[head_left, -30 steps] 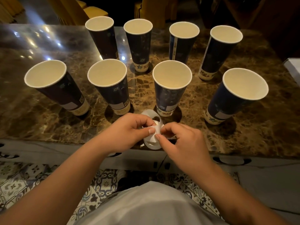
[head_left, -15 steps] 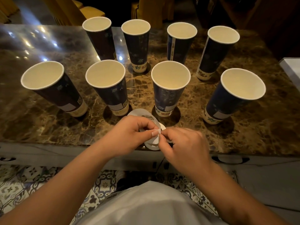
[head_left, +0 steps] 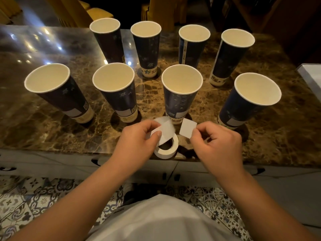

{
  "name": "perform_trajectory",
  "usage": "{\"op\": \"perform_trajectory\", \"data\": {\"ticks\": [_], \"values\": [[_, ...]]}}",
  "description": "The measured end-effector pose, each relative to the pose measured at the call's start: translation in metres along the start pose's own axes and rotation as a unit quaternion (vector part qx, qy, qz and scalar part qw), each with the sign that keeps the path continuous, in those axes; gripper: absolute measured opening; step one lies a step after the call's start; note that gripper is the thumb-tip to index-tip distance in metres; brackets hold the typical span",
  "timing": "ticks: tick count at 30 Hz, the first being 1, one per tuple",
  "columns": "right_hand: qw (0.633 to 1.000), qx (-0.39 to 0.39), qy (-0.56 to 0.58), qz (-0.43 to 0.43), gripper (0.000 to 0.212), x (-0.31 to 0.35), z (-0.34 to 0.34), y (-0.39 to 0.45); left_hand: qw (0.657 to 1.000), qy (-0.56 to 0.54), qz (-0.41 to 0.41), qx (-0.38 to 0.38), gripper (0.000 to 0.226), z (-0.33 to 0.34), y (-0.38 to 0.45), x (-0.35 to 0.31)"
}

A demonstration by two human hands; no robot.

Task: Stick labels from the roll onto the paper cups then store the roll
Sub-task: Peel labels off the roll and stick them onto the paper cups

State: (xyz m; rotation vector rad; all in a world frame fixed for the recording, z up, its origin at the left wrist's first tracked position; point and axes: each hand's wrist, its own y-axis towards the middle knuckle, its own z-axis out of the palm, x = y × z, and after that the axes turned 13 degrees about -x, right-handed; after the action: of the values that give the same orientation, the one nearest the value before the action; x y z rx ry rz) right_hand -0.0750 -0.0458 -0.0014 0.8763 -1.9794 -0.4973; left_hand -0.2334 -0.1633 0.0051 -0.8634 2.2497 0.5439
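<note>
Several dark blue paper cups stand upright in two rows on the marble table (head_left: 43, 129); the nearest middle cup (head_left: 180, 94) is just beyond my hands. A white label roll (head_left: 167, 150) lies flat near the table's front edge. My left hand (head_left: 137, 141) pinches the roll's loose backing strip (head_left: 165, 132), lifted above the roll. My right hand (head_left: 217, 143) pinches a square white label (head_left: 187, 128) between thumb and fingertip, held clear of the strip in front of the middle cup's base.
Yellow chairs (head_left: 97, 11) stand behind the table. A white object's edge (head_left: 311, 75) shows at the far right. The table's front edge runs right below my hands, with patterned floor tiles (head_left: 34, 202) underneath.
The hands have drawn apart. My right hand has peeled a label off the strip and moved it right; the left hand has lifted the strip, uncovering the roll on the table.
</note>
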Motion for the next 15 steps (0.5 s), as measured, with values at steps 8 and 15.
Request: {"op": "perform_trajectory", "data": {"ticks": [8, 15], "values": [[0.976, -0.033, -0.112, -0.186, 0.023, 0.007, -0.007, -0.007, 0.979, -0.175, -0.091, 0.044, 0.040, -0.006, -0.011, -0.035], [0.964, -0.017, -0.094, -0.248, 0.016, 0.015, -0.011, -0.012, 0.926, -0.263, -0.246, 0.113, 0.033, -0.009, -0.009, -0.042]]}}
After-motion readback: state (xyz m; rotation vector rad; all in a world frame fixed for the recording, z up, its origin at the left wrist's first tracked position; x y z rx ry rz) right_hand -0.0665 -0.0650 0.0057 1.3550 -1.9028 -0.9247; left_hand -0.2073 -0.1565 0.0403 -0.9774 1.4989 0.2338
